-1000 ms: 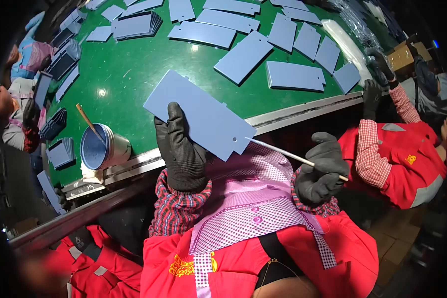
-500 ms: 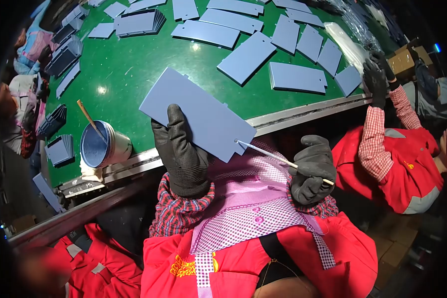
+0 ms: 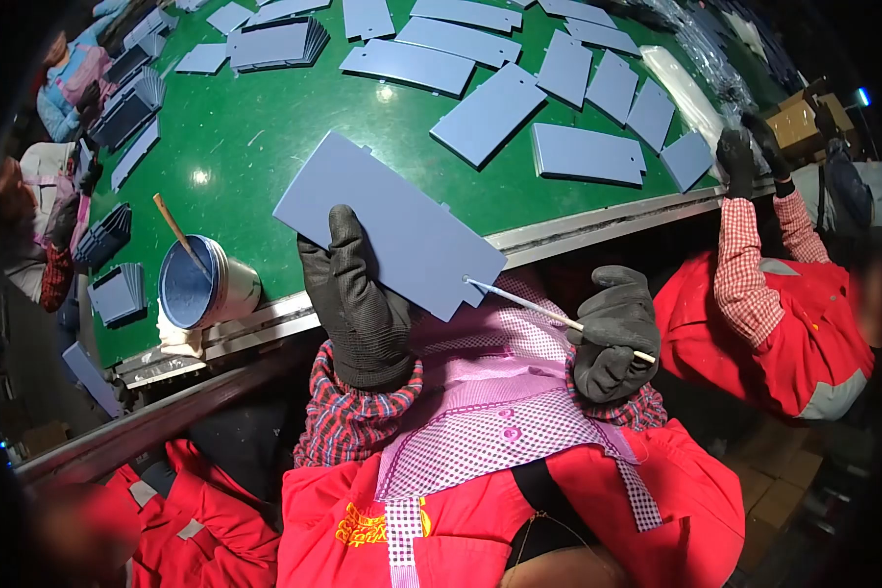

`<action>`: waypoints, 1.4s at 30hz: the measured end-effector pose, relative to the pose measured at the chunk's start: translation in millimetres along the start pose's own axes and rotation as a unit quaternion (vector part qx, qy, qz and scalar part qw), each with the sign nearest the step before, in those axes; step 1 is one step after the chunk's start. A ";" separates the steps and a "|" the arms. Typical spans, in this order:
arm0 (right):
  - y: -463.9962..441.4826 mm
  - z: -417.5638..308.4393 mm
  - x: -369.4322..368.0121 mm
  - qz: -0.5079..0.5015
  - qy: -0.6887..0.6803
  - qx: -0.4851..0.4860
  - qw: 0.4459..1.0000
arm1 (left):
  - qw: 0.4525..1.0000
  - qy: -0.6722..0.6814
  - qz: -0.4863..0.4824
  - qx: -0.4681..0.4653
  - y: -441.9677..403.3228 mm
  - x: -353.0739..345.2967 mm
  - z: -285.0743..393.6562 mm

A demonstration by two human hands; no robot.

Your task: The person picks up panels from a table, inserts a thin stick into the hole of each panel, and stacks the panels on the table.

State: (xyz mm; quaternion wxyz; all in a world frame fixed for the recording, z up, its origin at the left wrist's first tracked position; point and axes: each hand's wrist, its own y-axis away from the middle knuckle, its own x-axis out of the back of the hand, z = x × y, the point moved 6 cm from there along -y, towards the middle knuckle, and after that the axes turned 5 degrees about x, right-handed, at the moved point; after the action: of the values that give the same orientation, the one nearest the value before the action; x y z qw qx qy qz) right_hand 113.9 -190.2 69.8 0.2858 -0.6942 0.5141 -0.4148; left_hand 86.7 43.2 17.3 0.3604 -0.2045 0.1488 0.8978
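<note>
In a black glove, my left hand (image 3: 351, 294) grips a flat blue-grey panel (image 3: 387, 220), thumb on its face and the fingers hidden behind. The panel is tilted, its notched corner toward my right hand (image 3: 614, 333). That hand, gloved too, is closed around a thin pale paintbrush (image 3: 524, 302). The brush's blue-tinged tip touches the panel near its notched lower right corner. A white bucket (image 3: 235, 289) with blue paint inside stands at the table edge to the left, a wooden stick (image 3: 173, 225) leaning in it.
Several similar panels (image 3: 488, 115) lie across the green table (image 3: 255, 147), some in fanned stacks (image 3: 279, 44). At the right, a co-worker's gloved hands (image 3: 740, 157) are beside white wrapping (image 3: 678, 88). Other people sit along the left side. A metal rail (image 3: 598, 223) edges the table.
My hands, the panel and the brush stay nearly still. The co-worker's hands on the right have shifted slightly, and people at the left have moved a little.
</note>
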 end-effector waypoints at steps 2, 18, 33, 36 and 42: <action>0.8 -0.7 2.9 -0.008 0.000 -0.010 1.000 | 0.998 0.050 -0.002 0.024 -0.7 0.0 -2.8; 1.3 1.0 6.0 -0.001 -0.008 0.001 1.000 | 0.997 0.077 0.024 0.022 0.5 1.5 -3.9; -3.2 3.6 2.3 -0.024 -0.003 -0.010 1.000 | 0.996 0.079 -0.013 -0.038 11.2 -11.4 12.4; -5.2 3.4 0.4 -0.004 0.003 0.013 1.000 | 0.994 0.102 -0.008 -0.031 8.1 -9.3 10.0; -8.0 9.0 2.2 0.006 -0.003 0.012 1.000 | 0.997 0.063 0.041 -0.032 5.1 -10.9 7.5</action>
State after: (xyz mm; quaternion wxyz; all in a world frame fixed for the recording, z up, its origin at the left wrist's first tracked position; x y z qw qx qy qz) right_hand 125.8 -190.1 72.6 0.2981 -0.6887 0.5126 -0.4171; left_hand 88.3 36.4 29.6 0.3067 -0.2662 0.1508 0.9013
